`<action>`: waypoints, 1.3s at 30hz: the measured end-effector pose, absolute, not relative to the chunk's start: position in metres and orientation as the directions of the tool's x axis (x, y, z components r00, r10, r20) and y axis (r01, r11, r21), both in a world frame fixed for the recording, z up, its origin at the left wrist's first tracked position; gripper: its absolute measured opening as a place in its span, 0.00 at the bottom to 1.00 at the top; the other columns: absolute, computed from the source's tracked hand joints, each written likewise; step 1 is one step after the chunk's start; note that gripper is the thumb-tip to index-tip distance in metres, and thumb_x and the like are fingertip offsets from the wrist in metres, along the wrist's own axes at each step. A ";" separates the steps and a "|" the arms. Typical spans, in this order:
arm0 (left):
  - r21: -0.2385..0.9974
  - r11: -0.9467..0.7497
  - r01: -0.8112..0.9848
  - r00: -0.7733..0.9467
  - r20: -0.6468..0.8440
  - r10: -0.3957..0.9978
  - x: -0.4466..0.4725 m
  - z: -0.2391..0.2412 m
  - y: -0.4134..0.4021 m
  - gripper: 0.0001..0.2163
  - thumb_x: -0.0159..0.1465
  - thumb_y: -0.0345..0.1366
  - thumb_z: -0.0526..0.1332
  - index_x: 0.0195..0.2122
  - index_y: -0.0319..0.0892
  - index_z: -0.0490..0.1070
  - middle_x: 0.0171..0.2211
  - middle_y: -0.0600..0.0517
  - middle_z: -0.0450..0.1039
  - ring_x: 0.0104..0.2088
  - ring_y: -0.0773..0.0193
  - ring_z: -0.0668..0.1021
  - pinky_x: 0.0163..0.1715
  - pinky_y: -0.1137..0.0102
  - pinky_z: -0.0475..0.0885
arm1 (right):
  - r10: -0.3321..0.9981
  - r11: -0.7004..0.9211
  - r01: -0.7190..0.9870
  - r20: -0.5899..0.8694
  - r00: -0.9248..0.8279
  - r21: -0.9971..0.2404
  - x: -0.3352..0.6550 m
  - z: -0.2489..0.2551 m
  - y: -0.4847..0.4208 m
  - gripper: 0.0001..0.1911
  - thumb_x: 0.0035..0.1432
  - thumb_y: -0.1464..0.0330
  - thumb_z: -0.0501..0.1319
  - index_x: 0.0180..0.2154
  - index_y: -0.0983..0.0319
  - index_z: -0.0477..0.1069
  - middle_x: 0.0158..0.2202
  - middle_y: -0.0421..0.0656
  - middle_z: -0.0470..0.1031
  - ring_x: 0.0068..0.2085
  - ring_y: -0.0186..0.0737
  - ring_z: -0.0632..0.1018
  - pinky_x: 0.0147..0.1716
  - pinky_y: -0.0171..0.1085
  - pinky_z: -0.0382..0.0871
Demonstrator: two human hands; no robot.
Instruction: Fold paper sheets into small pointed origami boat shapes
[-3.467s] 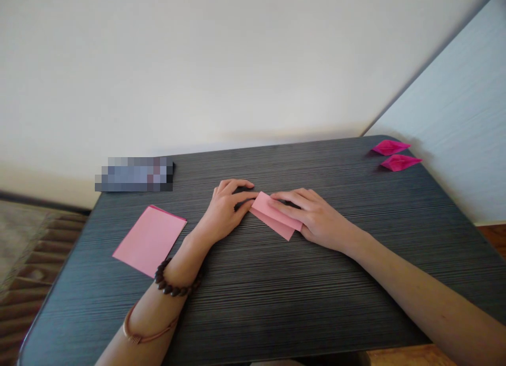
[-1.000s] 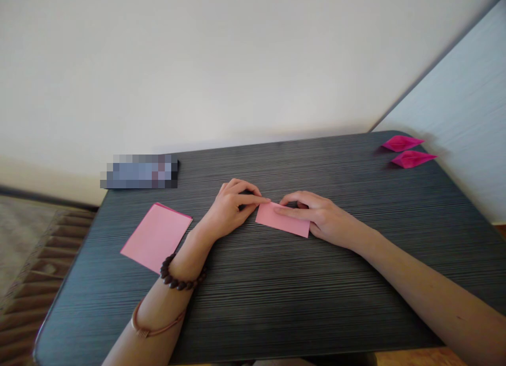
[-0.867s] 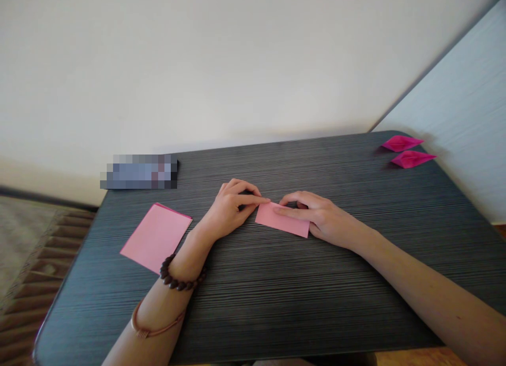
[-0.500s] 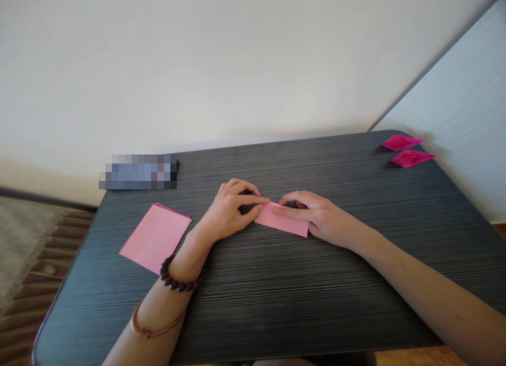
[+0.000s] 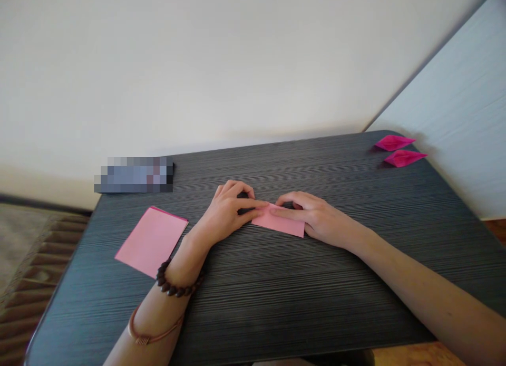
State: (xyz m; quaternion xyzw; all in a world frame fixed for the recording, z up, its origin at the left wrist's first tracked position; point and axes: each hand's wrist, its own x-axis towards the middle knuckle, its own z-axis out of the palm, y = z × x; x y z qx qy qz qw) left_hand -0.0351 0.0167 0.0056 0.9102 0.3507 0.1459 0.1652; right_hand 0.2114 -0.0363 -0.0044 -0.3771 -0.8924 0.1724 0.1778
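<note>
At the middle of the dark wood-grain table (image 5: 253, 297) lies a folded pink origami paper (image 5: 284, 226). The left hand (image 5: 226, 210) holds its left end, thumb and index finger close together; the right hand (image 5: 322, 218) holds its right part. Square pink paper sheets (image 5: 152, 240) lie at the table's left side, folded magenta paper pieces (image 5: 405, 157) at its far right corner.
</note>
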 end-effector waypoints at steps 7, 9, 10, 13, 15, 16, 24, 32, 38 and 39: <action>0.367 -0.676 0.639 0.702 0.080 0.707 -0.037 0.008 0.017 0.12 0.63 0.46 0.58 0.46 0.62 0.73 0.41 0.52 0.65 0.47 0.59 0.65 0.47 0.61 0.59 | 0.701 0.698 0.606 0.190 -0.687 -0.381 0.213 0.000 -0.035 0.23 0.62 0.77 0.49 0.55 0.55 0.66 0.51 0.49 0.67 0.48 0.43 0.69 0.47 0.45 0.66; 0.359 -0.669 0.650 0.695 0.074 0.715 -0.037 0.009 0.018 0.11 0.62 0.47 0.59 0.46 0.62 0.73 0.41 0.52 0.65 0.47 0.58 0.64 0.47 0.61 0.58 | 0.695 0.706 0.604 0.196 -0.692 -0.368 0.217 0.004 -0.037 0.23 0.60 0.78 0.50 0.53 0.55 0.67 0.51 0.49 0.67 0.46 0.42 0.69 0.45 0.44 0.66; 0.357 -0.668 0.653 0.694 0.071 0.716 -0.037 0.009 0.018 0.11 0.62 0.47 0.59 0.46 0.63 0.73 0.41 0.52 0.65 0.47 0.58 0.64 0.47 0.60 0.58 | 0.692 0.707 0.602 0.193 -0.695 -0.370 0.219 0.007 -0.038 0.23 0.59 0.78 0.51 0.52 0.55 0.68 0.51 0.48 0.67 0.45 0.41 0.70 0.45 0.44 0.67; 0.358 -0.666 0.654 0.696 0.061 0.715 -0.036 0.008 0.018 0.11 0.62 0.47 0.59 0.46 0.63 0.73 0.40 0.52 0.64 0.47 0.58 0.64 0.46 0.60 0.58 | 0.690 0.697 0.587 0.159 -0.707 -0.412 0.228 0.017 -0.042 0.21 0.54 0.76 0.55 0.49 0.56 0.72 0.51 0.47 0.67 0.43 0.40 0.69 0.45 0.43 0.66; 0.363 -0.665 0.653 0.697 0.055 0.715 -0.035 0.008 0.018 0.11 0.62 0.47 0.59 0.46 0.62 0.73 0.40 0.52 0.64 0.46 0.58 0.63 0.45 0.61 0.58 | 0.696 0.677 0.572 0.151 -0.702 -0.463 0.231 0.022 -0.043 0.20 0.51 0.74 0.58 0.46 0.56 0.73 0.50 0.45 0.67 0.42 0.39 0.70 0.45 0.43 0.64; 0.365 -0.666 0.651 0.698 0.056 0.714 -0.035 0.008 0.018 0.11 0.62 0.47 0.59 0.46 0.62 0.73 0.40 0.52 0.64 0.46 0.58 0.63 0.45 0.61 0.58 | 0.707 0.665 0.571 0.161 -0.689 -0.481 0.231 0.023 -0.043 0.19 0.51 0.73 0.58 0.46 0.57 0.74 0.50 0.45 0.68 0.41 0.39 0.70 0.45 0.44 0.64; 0.369 -0.670 0.644 0.702 0.063 0.709 -0.034 0.012 0.016 0.11 0.63 0.46 0.58 0.46 0.61 0.74 0.39 0.52 0.65 0.45 0.59 0.64 0.45 0.62 0.58 | 0.791 0.612 0.732 0.220 -0.571 -0.299 0.202 0.016 -0.037 0.14 0.64 0.66 0.51 0.45 0.58 0.74 0.37 0.44 0.72 0.39 0.40 0.68 0.39 0.42 0.57; 0.339 -0.651 0.679 0.660 0.108 0.744 -0.029 0.006 0.014 0.13 0.57 0.51 0.63 0.41 0.57 0.76 0.39 0.52 0.67 0.45 0.57 0.65 0.44 0.61 0.57 | 0.764 0.629 0.772 0.262 -0.590 -0.096 0.202 0.014 -0.038 0.11 0.63 0.69 0.54 0.39 0.57 0.76 0.34 0.43 0.73 0.39 0.40 0.66 0.38 0.42 0.51; 0.331 -0.647 0.687 0.652 0.112 0.750 -0.030 0.004 0.015 0.13 0.57 0.52 0.62 0.41 0.58 0.76 0.38 0.52 0.67 0.44 0.57 0.65 0.42 0.61 0.56 | 0.782 0.601 0.795 0.268 -0.563 -0.083 0.208 0.014 -0.045 0.10 0.60 0.67 0.56 0.34 0.58 0.77 0.28 0.42 0.73 0.37 0.41 0.66 0.39 0.44 0.52; 0.329 -0.649 0.686 0.653 0.113 0.749 -0.030 0.005 0.014 0.13 0.57 0.52 0.62 0.41 0.58 0.76 0.38 0.52 0.67 0.44 0.57 0.65 0.42 0.61 0.56 | 0.787 0.595 0.799 0.266 -0.556 -0.090 0.210 0.015 -0.046 0.10 0.59 0.68 0.57 0.33 0.58 0.77 0.27 0.42 0.73 0.37 0.41 0.66 0.39 0.44 0.52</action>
